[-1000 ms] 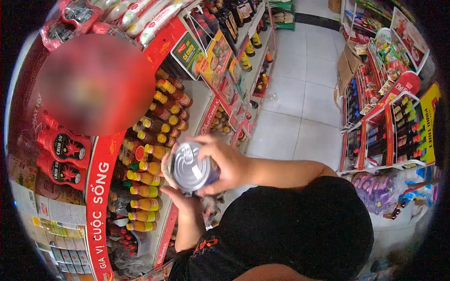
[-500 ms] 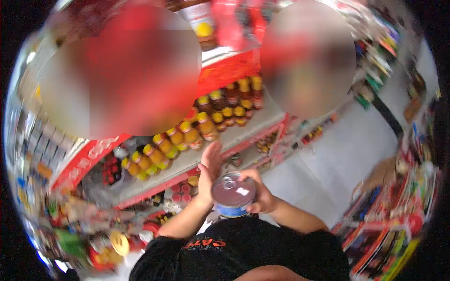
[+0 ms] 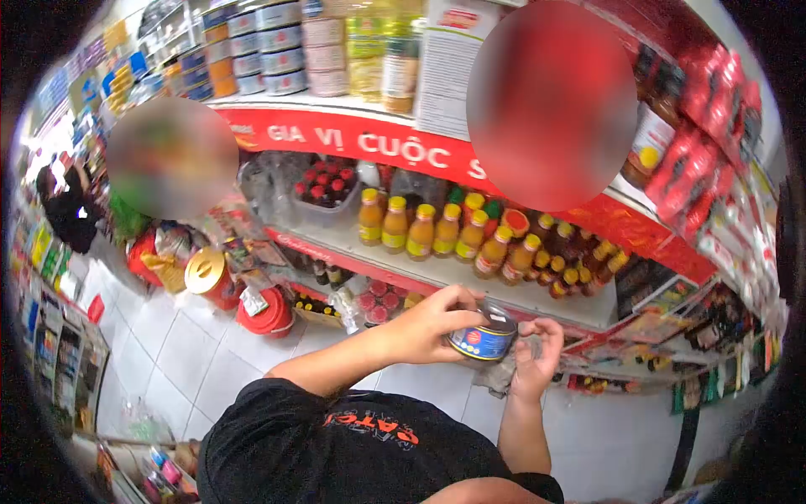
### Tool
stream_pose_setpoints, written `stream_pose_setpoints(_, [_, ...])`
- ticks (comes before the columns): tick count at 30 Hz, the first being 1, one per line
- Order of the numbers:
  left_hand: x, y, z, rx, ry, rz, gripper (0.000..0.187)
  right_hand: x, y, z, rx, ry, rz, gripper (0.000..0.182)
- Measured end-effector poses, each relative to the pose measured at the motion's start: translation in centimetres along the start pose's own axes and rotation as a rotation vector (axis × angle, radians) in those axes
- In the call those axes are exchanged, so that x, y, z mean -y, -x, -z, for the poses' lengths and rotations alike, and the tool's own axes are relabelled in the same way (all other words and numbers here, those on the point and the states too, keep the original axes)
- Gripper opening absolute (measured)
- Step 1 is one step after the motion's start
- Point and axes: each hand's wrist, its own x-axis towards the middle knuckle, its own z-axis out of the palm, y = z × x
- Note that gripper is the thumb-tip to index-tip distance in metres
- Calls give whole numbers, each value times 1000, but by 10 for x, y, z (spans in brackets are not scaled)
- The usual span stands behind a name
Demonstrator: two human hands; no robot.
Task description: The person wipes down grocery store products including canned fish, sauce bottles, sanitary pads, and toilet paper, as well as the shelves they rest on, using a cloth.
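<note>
A short round tin can [image 3: 484, 343] with a blue label and a dark lid is in front of my chest, slightly tilted. My left hand [image 3: 443, 323] is closed on its left side, thumb and fingers gripping it. On the other side my right hand [image 3: 539, 353] has its fingers apart and bent, with the fingertips right at the can's edge. Beyond the hands, a row of bottles with yellow caps [image 3: 421, 231] lines the shelf [image 3: 437, 270].
Above is a shelf of stacked cans [image 3: 284, 50] behind a red strip [image 3: 336, 139]. A red bucket [image 3: 267, 312] and a gold-lidded tin [image 3: 208, 273] stand on the tiled floor [image 3: 180, 353] at left. A person [image 3: 65, 206] is at far left.
My view has swung left along the shelves. The can has passed from my right hand to my left, which was open before, and its labelled side now faces me.
</note>
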Motion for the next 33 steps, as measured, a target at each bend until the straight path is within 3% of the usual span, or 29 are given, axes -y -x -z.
stream_pose_setpoints(2, [-5, 13, 2, -27, 14, 138, 50, 18, 2, -20, -8, 156, 174, 35])
stream_pose_setpoints(8, [-9, 63, 17, -120, 11, 241, 59, 46, 32, -84, 288, 383, 600, 32])
stream_pose_setpoints(9, [-10, 73, 21, -143, 118, 366, 58, 47, 37, -94, 367, 417, 659, 33])
stream_pose_setpoints(11, [-11, 91, 28, -199, 336, 607, 55, 39, 41, -113, 393, 450, 679, 32])
stream_pose_setpoints(15, [-14, 118, 49, -504, 644, 712, 46, 33, 59, -143, 373, 532, 691, 32])
stream_pose_setpoints(17, [-24, 128, 60, -606, 757, 742, 38, 31, 70, -157, 352, 548, 738, 31])
stream_pose_setpoints(21, [-38, 140, 75, -812, 829, 731, 34, 22, 86, -176, 516, 506, 798, 26])
stream_pose_setpoints(25, [-40, 142, 77, -686, 361, 717, 43, -2, 56, -170, 371, 454, 757, 25])
stream_pose_setpoints(26, [-39, 140, 73, -643, 268, 702, 45, -3, 47, -171, 311, 403, 727, 18])
stream_pose_setpoints(30, [-29, 116, 49, -690, 160, 678, 48, 14, 17, -175, 482, 294, 815, 18])
stream_pose_setpoints(33, [-5, 100, 36, -842, 463, 653, 38, 6, 9, -165, 706, 232, 906, 18])
